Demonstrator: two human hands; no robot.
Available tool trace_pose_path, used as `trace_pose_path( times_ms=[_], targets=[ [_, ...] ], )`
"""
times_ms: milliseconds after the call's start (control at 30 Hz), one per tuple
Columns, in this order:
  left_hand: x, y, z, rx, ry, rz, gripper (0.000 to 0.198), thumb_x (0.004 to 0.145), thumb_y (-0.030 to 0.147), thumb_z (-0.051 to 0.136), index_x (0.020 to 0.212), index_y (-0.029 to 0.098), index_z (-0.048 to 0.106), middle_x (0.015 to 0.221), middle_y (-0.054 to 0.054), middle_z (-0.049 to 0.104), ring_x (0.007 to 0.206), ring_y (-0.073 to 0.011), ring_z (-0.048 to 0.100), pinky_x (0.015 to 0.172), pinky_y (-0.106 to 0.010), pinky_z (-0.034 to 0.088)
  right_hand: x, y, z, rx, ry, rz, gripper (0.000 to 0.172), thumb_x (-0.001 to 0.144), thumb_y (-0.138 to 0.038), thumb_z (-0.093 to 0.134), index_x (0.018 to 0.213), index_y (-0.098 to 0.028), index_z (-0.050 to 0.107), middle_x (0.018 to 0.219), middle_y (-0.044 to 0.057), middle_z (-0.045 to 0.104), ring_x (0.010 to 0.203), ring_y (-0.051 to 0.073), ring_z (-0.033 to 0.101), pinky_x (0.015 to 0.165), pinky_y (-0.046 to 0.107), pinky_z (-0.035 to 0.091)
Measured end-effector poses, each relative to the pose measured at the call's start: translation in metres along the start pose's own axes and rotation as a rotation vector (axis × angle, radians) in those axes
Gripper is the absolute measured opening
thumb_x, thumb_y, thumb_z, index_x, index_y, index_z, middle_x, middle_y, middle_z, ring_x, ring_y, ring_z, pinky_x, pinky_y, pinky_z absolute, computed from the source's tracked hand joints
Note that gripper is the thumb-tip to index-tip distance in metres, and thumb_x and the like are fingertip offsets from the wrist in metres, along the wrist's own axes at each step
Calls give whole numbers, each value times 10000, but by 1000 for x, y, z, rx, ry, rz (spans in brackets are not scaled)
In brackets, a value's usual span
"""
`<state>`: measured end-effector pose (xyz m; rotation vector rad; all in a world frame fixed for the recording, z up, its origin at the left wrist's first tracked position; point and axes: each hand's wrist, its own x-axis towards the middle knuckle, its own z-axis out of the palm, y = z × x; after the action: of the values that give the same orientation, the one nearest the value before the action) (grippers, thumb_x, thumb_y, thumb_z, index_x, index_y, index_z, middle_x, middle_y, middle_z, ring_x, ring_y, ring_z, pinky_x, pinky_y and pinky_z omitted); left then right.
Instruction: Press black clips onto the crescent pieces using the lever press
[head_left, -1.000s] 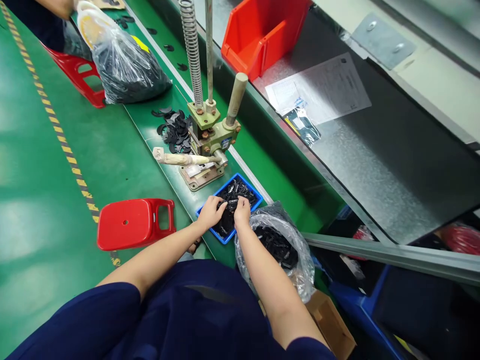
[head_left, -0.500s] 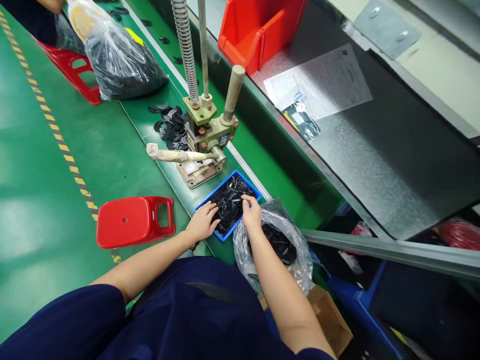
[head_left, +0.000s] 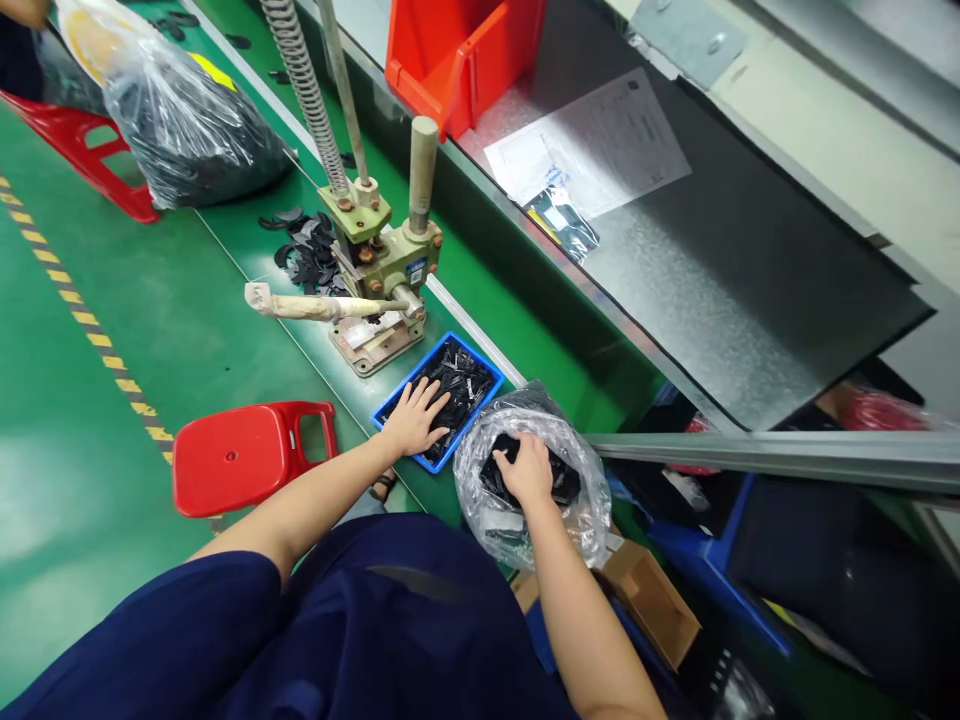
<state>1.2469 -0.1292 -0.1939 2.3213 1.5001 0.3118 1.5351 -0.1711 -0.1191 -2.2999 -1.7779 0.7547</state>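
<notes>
My left hand point(head_left: 414, 418) lies with fingers spread on small black plastic parts point(head_left: 466, 385) that fill a blue tray point(head_left: 491, 395). To its right, my right hand point(head_left: 527, 468) reaches into the mouth of a clear plastic bag point(head_left: 476, 500). Its fingers and thumb curl round some of the black plastic parts point(head_left: 562, 480) there; the fingertips are partly hidden. Just beyond the tray stands a green hand press point(head_left: 405, 260) with a wrapped lever point(head_left: 315, 306). Curved black pieces point(head_left: 311, 250) lie heaped behind the press.
A red stool point(head_left: 232, 460) stands left of the green bench. At the far left is a stuffed plastic bag point(head_left: 195, 130), beside a co-worker's arm. An orange-red bin point(head_left: 465, 60) and a paper sheet point(head_left: 592, 145) rest on the raised shelf. An open cardboard box point(head_left: 652, 600) sits below the bag.
My right hand has left the blue tray and moved down and right into the plastic bag. My left hand has spread flatter over the parts in the tray. The whole view has shifted.
</notes>
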Motion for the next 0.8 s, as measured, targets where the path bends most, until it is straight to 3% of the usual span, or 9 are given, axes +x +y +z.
trace_pose_path(
  times_ms=[67,167,233,300,467,567,667,800],
  targets=[
    [15,-1,1,25,-21,8,841,1007,632,554,1679,145,423,1785,-194,265,1670,-455,126,1332,-672,115,-8,0,3,-71,-27,56,565,873,-467,669,1367,-212,568,1479,180,548,1462,372,456,1246,563,379],
    [31,0,0,49,-44,16,877,999,676,532,1673,124,431,1783,-193,274,1670,-464,107,1335,-673,93,-21,4,4,-159,-85,119,826,832,-553,723,1524,-207,434,1652,199,369,1582,415,306,1276,635,321],
    [33,1,0,54,-46,17,886,995,683,534,1674,123,431,1782,-196,275,1669,-469,104,1332,-680,91,-29,8,5,-198,-146,141,1014,769,-596,782,1607,-253,323,1739,175,229,1622,430,240,1263,677,328],
    [24,2,1,57,-47,22,867,1002,663,534,1675,127,428,1783,-201,265,1668,-467,116,1324,-693,102,-34,11,7,-223,-204,153,1100,733,-592,815,1638,-305,259,1773,146,146,1622,427,255,1228,678,380],
    [-23,-3,3,58,-36,27,751,1047,609,481,1661,177,465,1761,-182,334,1669,-430,162,1329,-672,139,-40,11,12,-237,-258,175,956,789,-531,767,1611,-337,319,1772,138,68,1525,419,428,1156,604,472],
    [-37,-7,3,51,-31,44,747,1046,605,488,1656,175,475,1748,-182,364,1671,-413,171,1343,-636,151,-41,7,16,-232,-275,155,1010,758,-537,803,1621,-385,302,1781,114,-21,1553,424,392,1156,579,472],
    [-28,-7,5,51,-35,37,745,1037,610,510,1649,185,487,1752,-183,352,1665,-423,191,1337,-651,156,-39,2,20,-241,-258,155,1032,755,-494,815,1632,-404,278,1781,110,-77,1552,430,385,1159,578,461],
    [-5,-4,6,57,-46,30,774,1012,623,564,1654,199,479,1762,-187,330,1664,-436,184,1327,-679,151,-36,-2,21,-240,-209,178,810,800,-460,758,1534,-360,431,1741,130,86,1485,411,464,1150,563,462]
  ],
)
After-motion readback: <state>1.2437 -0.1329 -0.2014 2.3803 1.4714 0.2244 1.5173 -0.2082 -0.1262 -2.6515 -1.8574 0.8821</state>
